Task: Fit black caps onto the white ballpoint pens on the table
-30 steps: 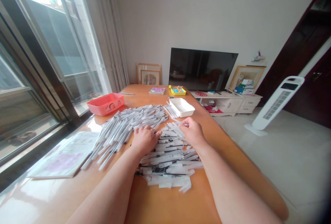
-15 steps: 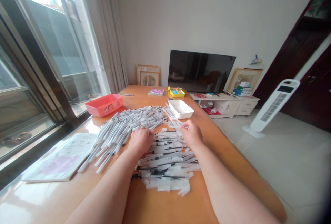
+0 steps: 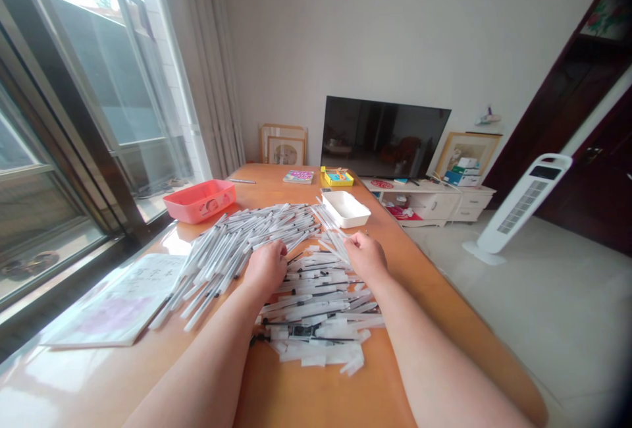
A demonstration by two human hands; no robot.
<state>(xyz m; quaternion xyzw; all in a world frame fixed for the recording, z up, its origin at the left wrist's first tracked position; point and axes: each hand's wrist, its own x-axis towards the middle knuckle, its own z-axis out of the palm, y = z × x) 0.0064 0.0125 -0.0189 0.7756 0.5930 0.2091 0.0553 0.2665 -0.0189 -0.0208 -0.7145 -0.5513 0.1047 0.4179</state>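
Note:
My left hand is closed, with its fingers curled, at the right edge of a pile of whitish pens with black ends. A thin dark stick shows beside its fingertips; whether it is gripped cannot be told. My right hand is pinched shut beside a few clear tubes; what lies between its fingertips is too small to make out. Between my forearms spreads a layer of pen parts, translucent tubes and thin black-filled refills, mostly lying crosswise.
A white tray stands beyond my right hand, and a pink bin at the far left. A notebook lies left of the pens. Farther back are a booklet and a yellow box. The table's right edge runs beside my right arm.
My left hand has drawn slightly left and its fingers have curled in more. My right hand has barely moved, its fingertips shifting a little. The piles look the same.

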